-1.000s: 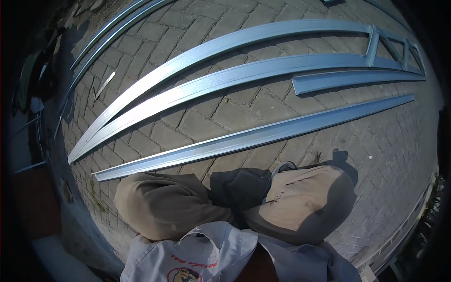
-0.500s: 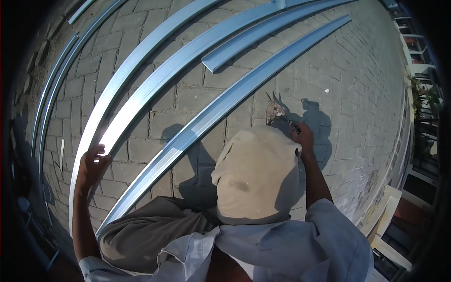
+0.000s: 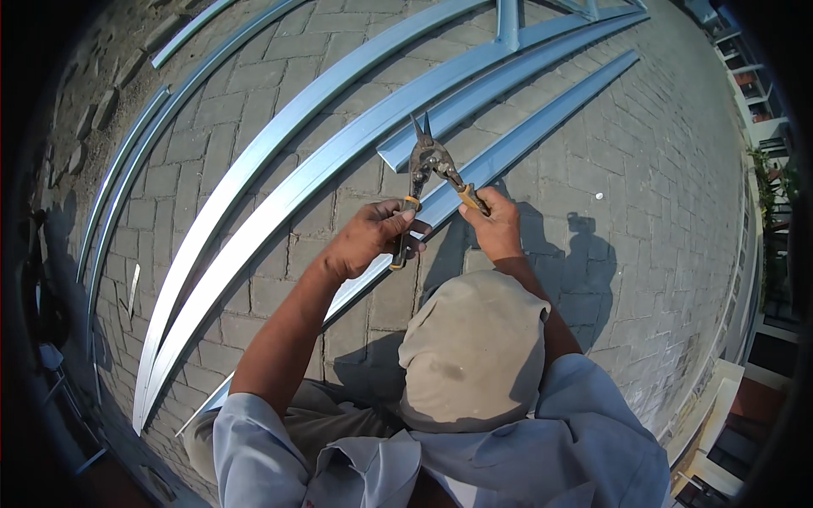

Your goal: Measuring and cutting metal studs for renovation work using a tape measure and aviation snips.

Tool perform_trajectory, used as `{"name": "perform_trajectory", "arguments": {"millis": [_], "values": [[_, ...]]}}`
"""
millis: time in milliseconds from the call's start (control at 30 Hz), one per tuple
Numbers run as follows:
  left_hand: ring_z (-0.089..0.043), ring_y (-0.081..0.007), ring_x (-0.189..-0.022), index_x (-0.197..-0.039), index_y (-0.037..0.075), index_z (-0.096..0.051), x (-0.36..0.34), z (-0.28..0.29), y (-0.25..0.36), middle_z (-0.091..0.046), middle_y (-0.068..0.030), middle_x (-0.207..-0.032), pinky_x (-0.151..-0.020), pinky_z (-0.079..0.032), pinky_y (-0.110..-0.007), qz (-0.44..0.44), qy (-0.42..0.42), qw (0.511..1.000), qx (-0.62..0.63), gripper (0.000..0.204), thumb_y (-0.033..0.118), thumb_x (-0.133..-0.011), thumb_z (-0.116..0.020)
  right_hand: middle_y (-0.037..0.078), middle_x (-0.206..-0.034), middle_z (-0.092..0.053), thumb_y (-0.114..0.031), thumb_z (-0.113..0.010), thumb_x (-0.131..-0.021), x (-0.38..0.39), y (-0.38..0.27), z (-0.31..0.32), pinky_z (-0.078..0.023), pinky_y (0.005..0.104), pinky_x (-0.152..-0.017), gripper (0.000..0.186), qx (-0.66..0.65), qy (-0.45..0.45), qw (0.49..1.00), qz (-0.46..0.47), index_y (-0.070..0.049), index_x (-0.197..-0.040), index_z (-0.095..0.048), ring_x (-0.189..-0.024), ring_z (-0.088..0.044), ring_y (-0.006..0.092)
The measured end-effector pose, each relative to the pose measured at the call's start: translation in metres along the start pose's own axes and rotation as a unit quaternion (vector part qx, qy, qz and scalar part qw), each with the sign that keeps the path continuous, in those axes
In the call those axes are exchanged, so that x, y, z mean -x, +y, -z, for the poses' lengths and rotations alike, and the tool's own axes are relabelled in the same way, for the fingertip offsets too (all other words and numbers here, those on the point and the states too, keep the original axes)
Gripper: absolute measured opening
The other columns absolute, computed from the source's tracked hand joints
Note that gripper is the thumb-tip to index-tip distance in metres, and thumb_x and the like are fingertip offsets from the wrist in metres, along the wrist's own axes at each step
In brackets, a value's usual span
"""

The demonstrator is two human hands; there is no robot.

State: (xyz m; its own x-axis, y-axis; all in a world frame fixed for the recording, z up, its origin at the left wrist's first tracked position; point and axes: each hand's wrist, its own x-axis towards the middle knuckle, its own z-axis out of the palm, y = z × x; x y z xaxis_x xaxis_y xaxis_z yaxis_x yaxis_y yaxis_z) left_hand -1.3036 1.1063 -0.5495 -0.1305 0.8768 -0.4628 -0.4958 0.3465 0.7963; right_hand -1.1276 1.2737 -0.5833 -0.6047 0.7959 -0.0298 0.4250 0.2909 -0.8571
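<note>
Both my hands are on a pair of worn tin snips [image 3: 434, 161], raised over the paving, handles spread and pointed blades parted. My left hand [image 3: 370, 239] grips one yellow-and-black handle. The other handle is in my right hand [image 3: 495, 222], fingers closed round it. Below the snips runs a loose galvanized metal channel [image 3: 550, 127], partly hidden by my left hand and forearm. Just beyond the blades lies the cut end of another metal channel [image 3: 508, 93].
Two long metal channels [image 3: 292, 190] curve across the left, joined by short cross pieces [image 3: 507, 25] at the top. Thinner metal strips [image 3: 152, 140] lie farther left. A rounded beige cloth shape [image 3: 474, 356] rises close in front of me. Grey paving blocks [image 3: 660, 152] cover the ground.
My right hand has lifted the snips from low on the right up and to the left. My left hand has left the metal channel at the left and taken hold of a handle.
</note>
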Motion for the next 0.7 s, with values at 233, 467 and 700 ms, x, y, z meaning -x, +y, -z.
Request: {"name": "perform_trajectory", "arguments": {"millis": [233,467,700], "values": [[-0.058,-0.0126,-0.066,-0.111,-0.003,-0.06,-0.004,-0.022,-0.033,-0.065,-0.0098,-0.093,-0.062,-0.05,-0.028,-0.036,0.151,0.985,-0.07,0.046,0.039,-0.092,-0.066,0.025,-0.127,-0.051,-0.08,-0.06,-0.072,0.01,0.019,-0.028,-0.039,0.0409,-0.102,0.114,-0.095,-0.239,0.966,-0.032,0.004,-0.144,-0.031,-0.124,-0.048,0.0352],[-0.056,-0.0117,-0.074,-0.118,0.0,-0.065,-0.018,-0.061,-0.069,-0.065,-0.0055,-0.085,-0.067,-0.048,-0.027,-0.15,0.23,0.96,-0.061,0.047,0.038,-0.091,-0.067,0.016,-0.129,-0.048,-0.074,-0.07,-0.067,0.036,0.021,-0.022,-0.04,0.0393,-0.099,0.125,-0.14,-0.336,0.931,0.008,-0.011,-0.154,-0.008,-0.123,-0.045,0.0268],[-0.063,-0.0152,-0.089,-0.119,-0.003,-0.063,-0.021,-0.039,-0.074,-0.069,-0.0107,-0.097,-0.082,-0.051,-0.03,-0.033,0.102,0.994,-0.037,0.048,0.034,-0.089,-0.071,0.009,-0.118,-0.058,-0.02,-0.068,-0.076,0.06,0.044,-0.019,-0.043,0.0291,-0.078,0.073,-0.22,-0.274,0.93,-0.107,-0.008,-0.141,-0.037,-0.09,-0.053,0.0127]]}}
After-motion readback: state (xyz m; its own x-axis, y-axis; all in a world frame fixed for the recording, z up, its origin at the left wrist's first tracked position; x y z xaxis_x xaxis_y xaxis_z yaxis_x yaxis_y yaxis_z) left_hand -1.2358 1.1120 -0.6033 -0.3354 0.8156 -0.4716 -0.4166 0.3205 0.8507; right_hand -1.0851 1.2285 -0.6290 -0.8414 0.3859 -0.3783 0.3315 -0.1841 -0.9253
